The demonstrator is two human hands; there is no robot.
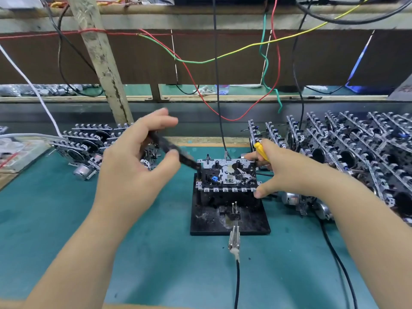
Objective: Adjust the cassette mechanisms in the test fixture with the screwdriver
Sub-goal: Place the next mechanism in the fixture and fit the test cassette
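My bench is covered by a green mat (66, 219), and every other place here is told from it. Beyond its far edge stands a leaning wooden post (101, 61), with red (194, 83), green (265, 63) and yellow (245, 49) wires looping above; off its left edge sits a clear plastic box (16, 152). A black cable (237, 284) runs off its near edge.

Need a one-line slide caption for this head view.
Left hand holds a black rod-shaped tool to the metal cassette mechanism on the black test fixture; right hand grips a yellow-handled screwdriver.
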